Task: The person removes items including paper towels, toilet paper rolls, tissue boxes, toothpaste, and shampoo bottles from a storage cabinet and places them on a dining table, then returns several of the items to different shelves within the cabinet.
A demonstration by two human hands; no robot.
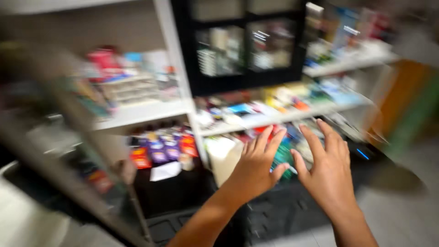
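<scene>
Both hands are reaching forward toward the lower shelf of a white shelving unit, and the whole view is smeared with motion blur. The left hand [255, 167] is stretching out with its fingers spread fairly wide and its back to the camera, holding nothing. The right hand [325, 168] is hovering just beside it, likewise splayed wide and empty, its thumb angling toward the left hand's fingers. Between and just behind the two hands, a green packet [282, 157] is sitting on the lower shelf [215, 132], partly hidden by the left hand's fingertips; whether either hand is touching it cannot be told through the blur. A pale box [222, 158] is standing just left of the left hand. Further left, purple packets [160, 150] and red packets [186, 144] are lining up in a row in the neighbouring compartment, with a white slip of paper [165, 170] lying in front of them on a dark surface. Above, a middle shelf [283, 116] is carrying a jumble of blue, yellow and red small boxes, too blurred to identify. A black glass-fronted cabinet [244, 43] is sitting above that shelf. A dark crate-like base [279, 215] is showing beneath the forearms
</scene>
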